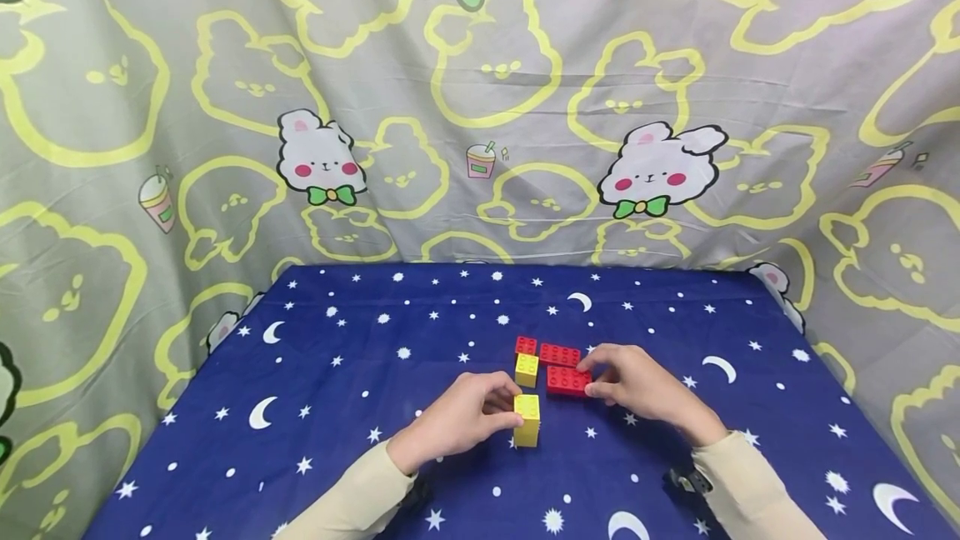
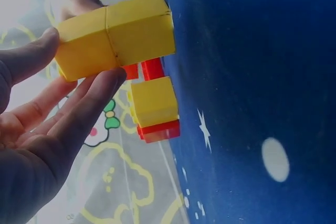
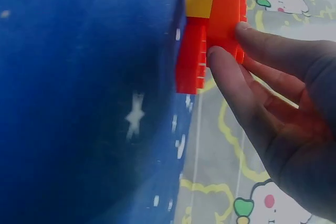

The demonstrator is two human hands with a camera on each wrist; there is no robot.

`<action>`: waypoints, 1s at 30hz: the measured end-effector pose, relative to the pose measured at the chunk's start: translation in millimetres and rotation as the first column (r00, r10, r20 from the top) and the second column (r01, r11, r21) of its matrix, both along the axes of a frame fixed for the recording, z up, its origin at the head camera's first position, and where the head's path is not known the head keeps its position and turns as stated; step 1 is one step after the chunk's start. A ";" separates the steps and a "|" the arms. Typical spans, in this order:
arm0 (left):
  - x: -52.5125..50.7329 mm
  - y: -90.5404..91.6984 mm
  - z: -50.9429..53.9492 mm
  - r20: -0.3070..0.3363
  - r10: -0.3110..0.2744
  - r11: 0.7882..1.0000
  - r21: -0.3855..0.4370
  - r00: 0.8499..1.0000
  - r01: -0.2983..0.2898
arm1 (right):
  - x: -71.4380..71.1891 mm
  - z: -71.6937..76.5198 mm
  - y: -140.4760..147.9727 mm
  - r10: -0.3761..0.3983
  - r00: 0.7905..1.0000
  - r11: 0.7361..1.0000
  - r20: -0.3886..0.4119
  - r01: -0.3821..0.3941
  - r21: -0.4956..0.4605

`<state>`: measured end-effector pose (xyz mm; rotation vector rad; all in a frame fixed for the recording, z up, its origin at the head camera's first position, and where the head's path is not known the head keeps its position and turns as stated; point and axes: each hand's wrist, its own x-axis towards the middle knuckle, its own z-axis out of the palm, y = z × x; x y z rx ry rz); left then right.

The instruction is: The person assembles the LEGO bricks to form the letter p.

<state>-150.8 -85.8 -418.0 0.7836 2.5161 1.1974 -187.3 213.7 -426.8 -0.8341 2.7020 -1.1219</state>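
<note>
Cream sleeves: long fabric cuffs (image 1: 360, 490) are lying closest, over the tabletop (image 1: 322, 377) with its navy star-and-moon cloth.
Left hand: this hand (image 1: 459, 415) is pinching a tall yellow plastic block stack (image 1: 527, 423) between thumb and fingers; whether its base is touching the cloth, I cannot tell.
Right hand: this hand (image 1: 637, 380) is pinching a rectangular studded red plastic brick (image 1: 566, 380) at its right end.
Held pieces: the red brick is sitting beyond and right of the stack, long axis running sideways; the stack is standing upright.
Loose pieces: a short yellow studded brick (image 1: 527, 370) is sitting just beyond the stack, nearer the left hand; a small red brick (image 1: 526, 344) and a long red brick (image 1: 560, 353) are lying behind.
</note>
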 end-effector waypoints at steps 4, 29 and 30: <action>1.4 1.3 0.4 -0.015 0.009 1.000 -0.009 1.000 -0.009 | 3.3 7.7 -0.3 -0.025 0.998 0.999 -0.057 0.027 0.033; -2.7 -1.7 0.4 -0.071 0.022 0.999 -0.042 0.997 -0.025 | 29.0 39.3 -20.9 -0.026 0.989 1.000 -0.144 0.024 -0.015; -2.8 -1.5 0.2 -0.069 0.020 0.999 -0.042 0.997 -0.023 | 29.8 39.5 -21.4 -0.029 0.989 0.999 -0.148 0.027 -0.017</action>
